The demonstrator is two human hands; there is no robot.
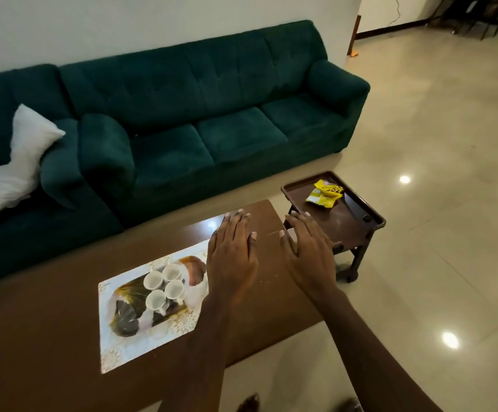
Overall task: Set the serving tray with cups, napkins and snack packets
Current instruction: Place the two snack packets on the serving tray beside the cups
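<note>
Behind the left end of the counter (pixel 48 322), a white pillow (pixel 18 162) lay on a green sofa (pixel 212 99). The sofa ran along the whole back side of the counter. The counter was big, brown and shiny.

On the middle of the counter lay a flat white mat (pixel 122 346) with a picture on it. Four small white cups (pixel 174 289) stood on the mat in a tight bunch, mouths up.

Over the right part of the counter was the left hand (pixel 231 254), palm down. Its grip was apart, with the fingers straight and nothing held. It hid the right end of the mat, so I could not tell if it touched the mat.

Over the right edge of the counter was the right hand (pixel 310 254), palm down too. Its grip was also apart, with flat fingers and nothing held. It hid a near corner of the tray (pixel 348 223).

Just past the right end of the counter stood a little counter (pixel 357 263) of dark wood. The brown tray sat on top of it. A yellow snack packet (pixel 325 195) lay in the tray, well apart from the cups on the counter.

To the right of the counter was the pale, shiny floor (pixel 435 278) with bright spots of light.
</note>
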